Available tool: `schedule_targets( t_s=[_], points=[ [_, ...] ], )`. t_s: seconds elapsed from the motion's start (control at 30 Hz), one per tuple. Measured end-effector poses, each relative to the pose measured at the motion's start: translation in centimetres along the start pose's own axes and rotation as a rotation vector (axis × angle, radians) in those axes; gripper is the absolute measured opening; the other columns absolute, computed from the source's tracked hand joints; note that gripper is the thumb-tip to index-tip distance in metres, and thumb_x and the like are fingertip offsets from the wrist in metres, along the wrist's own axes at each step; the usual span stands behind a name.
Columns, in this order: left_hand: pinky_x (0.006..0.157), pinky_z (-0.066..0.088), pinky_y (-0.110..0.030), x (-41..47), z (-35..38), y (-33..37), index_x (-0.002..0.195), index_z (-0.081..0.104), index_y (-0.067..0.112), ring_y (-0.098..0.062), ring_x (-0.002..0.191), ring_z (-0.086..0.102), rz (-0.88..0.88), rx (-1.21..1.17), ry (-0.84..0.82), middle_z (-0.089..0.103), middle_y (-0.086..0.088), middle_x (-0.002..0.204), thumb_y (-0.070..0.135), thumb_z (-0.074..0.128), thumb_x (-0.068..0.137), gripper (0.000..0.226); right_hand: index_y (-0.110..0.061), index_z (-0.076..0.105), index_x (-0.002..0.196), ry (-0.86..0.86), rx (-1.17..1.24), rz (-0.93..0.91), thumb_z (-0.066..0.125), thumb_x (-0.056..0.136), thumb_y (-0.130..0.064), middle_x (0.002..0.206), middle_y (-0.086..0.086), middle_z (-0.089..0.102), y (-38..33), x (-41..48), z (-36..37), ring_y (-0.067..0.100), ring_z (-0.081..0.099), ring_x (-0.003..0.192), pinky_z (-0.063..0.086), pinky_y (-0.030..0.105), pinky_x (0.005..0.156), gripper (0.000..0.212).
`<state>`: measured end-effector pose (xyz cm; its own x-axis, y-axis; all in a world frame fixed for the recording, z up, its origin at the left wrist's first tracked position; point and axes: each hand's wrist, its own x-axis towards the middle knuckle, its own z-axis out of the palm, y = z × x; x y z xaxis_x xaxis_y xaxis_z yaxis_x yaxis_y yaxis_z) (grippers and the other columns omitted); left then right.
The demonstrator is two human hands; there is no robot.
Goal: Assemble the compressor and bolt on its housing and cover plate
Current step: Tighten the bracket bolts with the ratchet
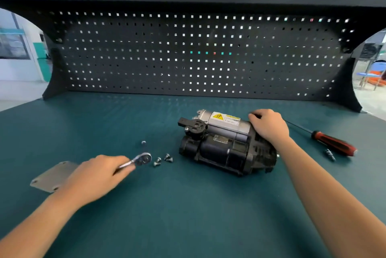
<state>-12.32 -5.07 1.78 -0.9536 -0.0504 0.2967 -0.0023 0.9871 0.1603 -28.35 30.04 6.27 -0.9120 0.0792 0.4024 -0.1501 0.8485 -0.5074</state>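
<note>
Bolting step: left hand (pixel 98 174) grips ratchet (pixel 143 158) lower left, right hand (pixel 269 126) clamps compressor (pixel 221 145) mid-right. Cover plate (pixel 52 176) loose; likely next: seat it, start bolts (pixel 157 161).

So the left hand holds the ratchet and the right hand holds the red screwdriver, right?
The left hand does hold the ratchet, but the right hand holds the compressor; the head view shows the red screwdriver lying untouched.

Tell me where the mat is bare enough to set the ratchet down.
Bare: the near mat in front of the compressor, and the far strip under the pegboard. Crowded: bolts between ratchet and compressor; plate by the left hand; screwdriver at right.
</note>
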Motion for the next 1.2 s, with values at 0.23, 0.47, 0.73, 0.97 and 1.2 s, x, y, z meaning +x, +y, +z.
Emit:
schedule_targets(
  t_s=[0.23, 0.47, 0.73, 0.97, 1.2],
  points=[
    [0.056, 0.035, -0.024, -0.2, -0.2, 0.5, 0.092, 0.060, 0.033, -0.012, 0.089, 0.060, -0.037, 0.201, -0.081, 0.062, 0.014, 0.087, 0.051, 0.037, 0.095, 0.029, -0.011, 0.067, 0.096, 0.042, -0.164, 0.024, 0.040, 0.095, -0.022, 0.087, 0.010, 0.062, 0.0, -2.2, -1.1, 0.028, 0.045, 0.075, 0.034, 0.031, 0.068, 0.029],
    [0.092, 0.041, -0.031, -0.6, -0.4, 1.7, 0.131, 0.044, 0.034, -0.015, 0.120, 0.045, -0.064, 0.295, -0.133, 0.043, 0.007, 0.128, 0.050, 0.038, 0.094, 0.041, -0.012, 0.064, 0.117, -0.212, -0.011, 0.060, 0.055, 0.091, -0.038, 0.120, 0.007, 0.061, 0.8, -2.8, -4.8, 0.028, 0.053, 0.106, 0.039, 0.029, 0.082, 0.037],
    [0.115, 0.011, -0.047, -0.9, 0.9, 19.9, 0.149, 0.008, 0.016, -0.011, 0.143, 0.002, 0.318, -0.296, 0.031, 0.003, 0.002, 0.158, 0.060, 0.040, 0.085, 0.084, -0.001, 0.069, 0.095, -0.193, 0.261, 0.182, 0.060, 0.090, -0.028, 0.087, 0.009, 0.062, 3.3, -4.6, -6.9, 0.022, 0.055, 0.081, 0.046, 0.033, 0.077, 0.029],
    [0.093, 0.037, -0.066, -0.5, 4.4, 23.6, 0.130, 0.055, 0.014, -0.025, 0.127, 0.049, 0.394, 0.091, 0.226, 0.054, 0.001, 0.136, 0.045, 0.034, 0.091, 0.054, -0.001, 0.070, 0.101, -0.015, 0.208, 0.186, 0.055, 0.093, -0.024, 0.106, 0.018, 0.068, 3.3, -6.1, -5.9, 0.032, 0.059, 0.103, 0.046, 0.038, 0.090, 0.029],
    [0.105, 0.018, -0.067, 2.8, 4.6, 18.5, 0.147, 0.028, 0.017, -0.022, 0.145, 0.012, 0.561, 0.133, 0.083, 0.014, 0.004, 0.157, 0.061, 0.016, 0.086, 0.076, -0.006, 0.070, 0.092, 0.100, 0.060, 0.208, 0.047, 0.093, -0.023, 0.096, 0.017, 0.068, 1.7, -10.3, -5.8, 0.035, 0.058, 0.096, 0.037, 0.030, 0.071, 0.028]
  ],
)
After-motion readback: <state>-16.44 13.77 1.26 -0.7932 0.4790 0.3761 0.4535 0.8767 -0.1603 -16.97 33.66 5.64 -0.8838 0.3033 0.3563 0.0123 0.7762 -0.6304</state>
